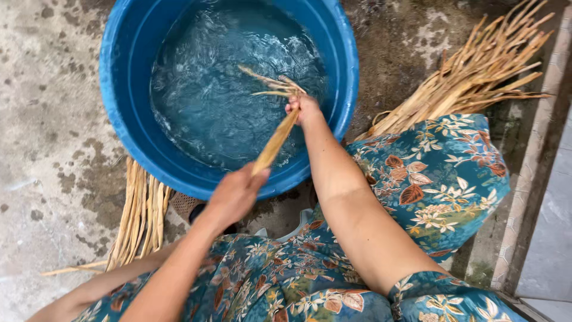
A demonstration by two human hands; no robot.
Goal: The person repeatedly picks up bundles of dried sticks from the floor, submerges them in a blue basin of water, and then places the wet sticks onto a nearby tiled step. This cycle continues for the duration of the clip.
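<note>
gripping one reed strip over the tub: left hand clamped on near end, right hand closed round far end, frayed tips spread above the churned water. held two-handed, seemingly for dipping control. dry bundles alongside, within reach.

The floor is rough grey concrete, stained with dark damp-looking blotches under even daylight. Along the right edge runs a pale raised curb, and beyond it lies what may be a smoother tiled surface.
</note>
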